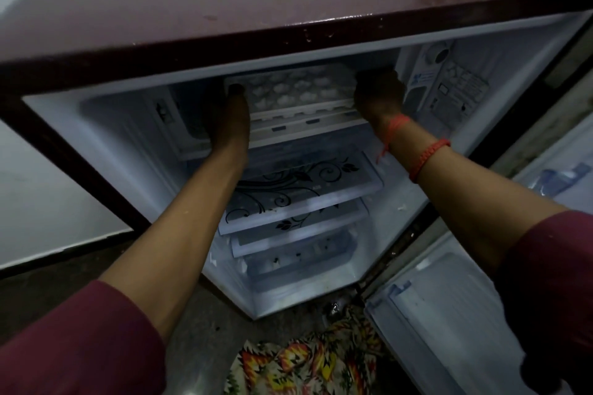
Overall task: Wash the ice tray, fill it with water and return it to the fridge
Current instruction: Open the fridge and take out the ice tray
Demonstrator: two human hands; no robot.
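Inside the open fridge [321, 51], left hand [229, 119] and right hand [378, 94] apparently clamp the ice tray's [295, 90] ends; level carrying prevents spills.

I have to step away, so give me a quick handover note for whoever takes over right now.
Left hand: grip on the left end of the ice tray.
Right hand: grip on the tray's right end.
Tray: level, at the mouth of the top compartment of the open fridge.
Done or not: cannot tell whether it is washed or filled.
Left: if filled, slide it in, let go, close the door.
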